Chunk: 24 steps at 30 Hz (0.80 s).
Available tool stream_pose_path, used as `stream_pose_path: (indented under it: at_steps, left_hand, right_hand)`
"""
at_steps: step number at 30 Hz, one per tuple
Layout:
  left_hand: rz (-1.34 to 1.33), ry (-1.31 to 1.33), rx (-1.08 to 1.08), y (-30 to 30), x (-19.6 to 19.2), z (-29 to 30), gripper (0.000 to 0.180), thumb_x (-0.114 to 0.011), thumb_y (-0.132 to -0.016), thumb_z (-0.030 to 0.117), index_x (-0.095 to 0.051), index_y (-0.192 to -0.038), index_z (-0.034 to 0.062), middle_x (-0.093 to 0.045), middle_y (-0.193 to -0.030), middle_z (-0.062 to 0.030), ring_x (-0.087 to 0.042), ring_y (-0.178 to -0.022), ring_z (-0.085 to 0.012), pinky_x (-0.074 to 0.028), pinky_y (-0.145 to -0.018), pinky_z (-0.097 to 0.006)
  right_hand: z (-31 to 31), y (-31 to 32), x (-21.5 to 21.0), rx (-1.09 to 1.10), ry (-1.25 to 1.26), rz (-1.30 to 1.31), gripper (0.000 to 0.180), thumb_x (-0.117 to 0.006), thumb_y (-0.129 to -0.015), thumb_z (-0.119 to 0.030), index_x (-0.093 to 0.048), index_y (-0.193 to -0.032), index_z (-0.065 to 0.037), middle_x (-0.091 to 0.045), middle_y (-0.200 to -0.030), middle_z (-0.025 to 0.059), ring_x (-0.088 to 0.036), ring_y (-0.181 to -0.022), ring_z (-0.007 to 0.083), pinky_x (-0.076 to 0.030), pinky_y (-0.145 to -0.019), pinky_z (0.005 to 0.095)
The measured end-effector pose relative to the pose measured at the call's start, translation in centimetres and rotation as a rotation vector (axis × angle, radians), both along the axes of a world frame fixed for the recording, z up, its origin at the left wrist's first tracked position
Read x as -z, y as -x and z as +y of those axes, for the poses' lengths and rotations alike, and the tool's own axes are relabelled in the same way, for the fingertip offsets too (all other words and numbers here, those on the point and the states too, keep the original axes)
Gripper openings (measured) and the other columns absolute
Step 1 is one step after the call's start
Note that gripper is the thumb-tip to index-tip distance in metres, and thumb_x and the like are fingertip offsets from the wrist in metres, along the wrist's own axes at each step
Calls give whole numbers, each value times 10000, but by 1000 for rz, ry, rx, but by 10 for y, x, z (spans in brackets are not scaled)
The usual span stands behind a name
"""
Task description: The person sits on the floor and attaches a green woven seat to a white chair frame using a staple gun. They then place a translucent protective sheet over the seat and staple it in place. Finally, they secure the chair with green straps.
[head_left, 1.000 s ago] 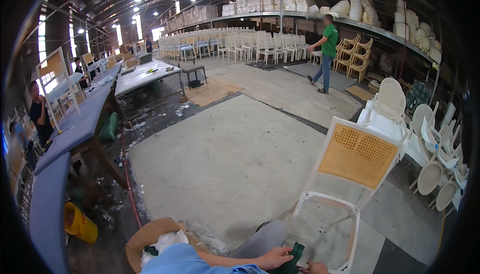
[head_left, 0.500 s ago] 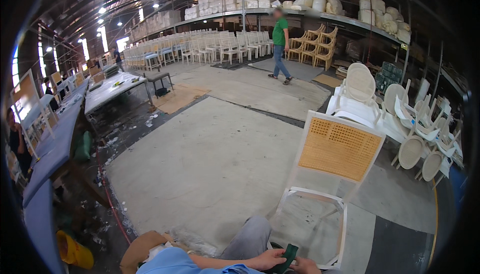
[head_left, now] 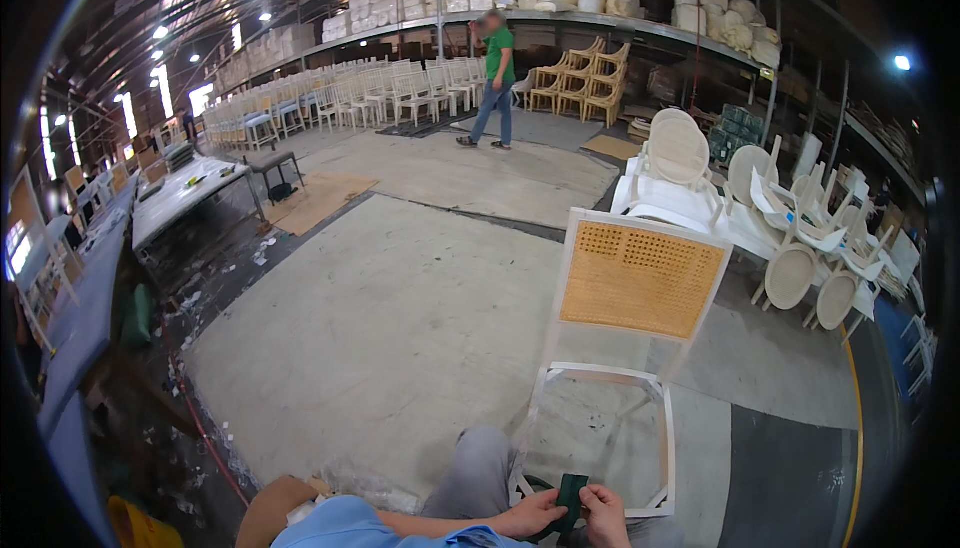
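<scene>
My left hand (head_left: pixel 535 514) is closed on a dark green flat strip (head_left: pixel 572 496), which looks like webbing. My right hand (head_left: pixel 604 516) pinches the strip's other side, thumb and fingers together. A darker green band shows beside my left hand, though where it leads is hidden. Just in front of my knees stands a pale chair frame (head_left: pixel 548 418) with a woven cane back panel (head_left: pixel 635 283). Its seat is an open frame, and the floor shows through it. Both hands are by its near left corner.
A cardboard box (head_left: pixel 272 510) and clear plastic lie at my left. Padded benches (head_left: pixel 85 348) and a white table (head_left: pixel 195 196) run along the left. White chairs (head_left: pixel 690 193) are piled at right. A person in a green shirt (head_left: pixel 498 56) is on the floor beyond.
The view has turned slightly right, so the surroundings have shifted left. My hands have brought the green strip up more upright between them. The person in green has walked left.
</scene>
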<state>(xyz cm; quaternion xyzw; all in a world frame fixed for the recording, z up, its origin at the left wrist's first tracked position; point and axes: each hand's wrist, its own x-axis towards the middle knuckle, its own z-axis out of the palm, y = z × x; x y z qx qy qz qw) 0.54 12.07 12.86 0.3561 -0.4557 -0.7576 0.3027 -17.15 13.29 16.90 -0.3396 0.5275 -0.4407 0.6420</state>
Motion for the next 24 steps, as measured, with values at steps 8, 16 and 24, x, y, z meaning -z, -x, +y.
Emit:
stream_pose_path:
  at_steps: [8,16,24]
  left_hand:
    - [-317,59,-122,-7,-25,-9,316,-687,-994,316,-647,-1167,55,-647,-869,-11,-569,-772,-71,-475,-612,-260]
    - [-355,-1,-123,-8,-1,-8,252,-711,-977,297,-704,-1044,53,-684,-900,-9,-589,-812,-83,-486,-719,-258]
    - [-270,-170,-116,-8,-25,-8,370,-699,-966,216,-636,-1295,59,-718,-1070,-85,-653,-934,-137,-536,-807,-282]
  right_hand:
    - [26,-6,4,-1,212,195,167,-712,-958,-160,-719,-956,7,-693,-849,9,-599,-801,104,-491,-719,278]
    - [30,-17,6,17,118,247,201,-710,-971,-166,-701,-1076,6,-707,-947,36,-625,-874,121,-519,-774,285]
    - [35,-31,3,209,298,96,175,-712,-955,-71,-687,-1115,-3,-704,-994,49,-641,-890,131,-534,-783,281]
